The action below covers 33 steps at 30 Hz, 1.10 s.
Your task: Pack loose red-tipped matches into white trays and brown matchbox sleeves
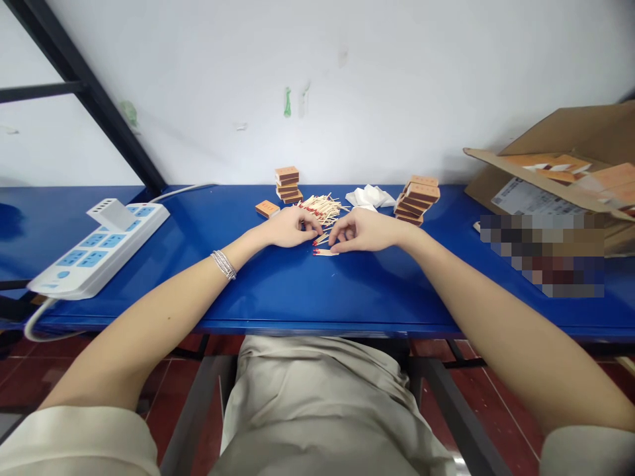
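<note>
Both hands meet low over the counter (278,291), fingers half curled and thumbs toward each other; whether the left hand (292,227) or the right hand (364,229) pinches a match, I cannot tell. Just below the right fingertips lies a small row of matches (325,252), red heads to the left, with a few more loose ones between the hands. For sorting sticks this thin, a light touch with the fingertips seems best: nudge the bare ends level, keep the heads facing one way, and hold the wrists low so that the sleeveless forearms don't sweep the loose pile (322,208) just beyond. Around that pile stand a short stack of matchboxes (288,185), a single matchbox (268,209), crumpled white paper (371,197) and a leaning stack (417,198). Farther out are a power strip (99,251) and an open carton (546,175), cut off at the right edge. The curled fingers hide their own tips and part of the pile; a pixelated patch beside the carton masks whatever lies there.
</note>
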Tool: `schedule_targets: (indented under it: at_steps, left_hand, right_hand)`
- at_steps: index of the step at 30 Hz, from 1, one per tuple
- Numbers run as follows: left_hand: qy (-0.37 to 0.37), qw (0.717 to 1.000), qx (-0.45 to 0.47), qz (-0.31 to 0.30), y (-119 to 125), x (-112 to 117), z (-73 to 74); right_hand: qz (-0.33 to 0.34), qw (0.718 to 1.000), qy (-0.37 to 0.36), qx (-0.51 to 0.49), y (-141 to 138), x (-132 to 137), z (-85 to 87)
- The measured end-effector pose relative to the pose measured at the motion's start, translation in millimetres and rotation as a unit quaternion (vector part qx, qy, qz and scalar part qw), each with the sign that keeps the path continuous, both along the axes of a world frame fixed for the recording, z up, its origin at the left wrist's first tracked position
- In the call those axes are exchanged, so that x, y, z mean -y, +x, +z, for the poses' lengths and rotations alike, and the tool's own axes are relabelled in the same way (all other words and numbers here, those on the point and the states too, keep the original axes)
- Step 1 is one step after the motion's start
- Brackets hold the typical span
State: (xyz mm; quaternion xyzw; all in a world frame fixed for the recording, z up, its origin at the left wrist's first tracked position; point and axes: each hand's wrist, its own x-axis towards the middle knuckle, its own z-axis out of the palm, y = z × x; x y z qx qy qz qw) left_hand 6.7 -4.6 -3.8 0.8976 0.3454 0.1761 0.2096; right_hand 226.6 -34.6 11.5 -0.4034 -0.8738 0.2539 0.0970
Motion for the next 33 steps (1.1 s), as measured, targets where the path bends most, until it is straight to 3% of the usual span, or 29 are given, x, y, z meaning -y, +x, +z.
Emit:
schedule_targets:
  at_steps: [7, 13, 33]
  left_hand:
    - [0.005, 1.0, -0.006, -0.012, 0.1, -0.3, 1.0]
    - [0.003, 1.0, -0.004, -0.005, 0.4, 0.3, 0.8]
    - [-0.014, 1.0, -0.011, -0.01, 0.3, 1.5, 3.2]
  right_hand:
    - [0.03, 1.0, -0.005, -0.009, -7.2, 1.4, -6.0]
    - [0.03, 0.999, -0.033, -0.005, -4.9, 1.8, -3.2]
    - [0.079, 0.996, -0.028, -0.013, -4.4, 4.3, 0.0]
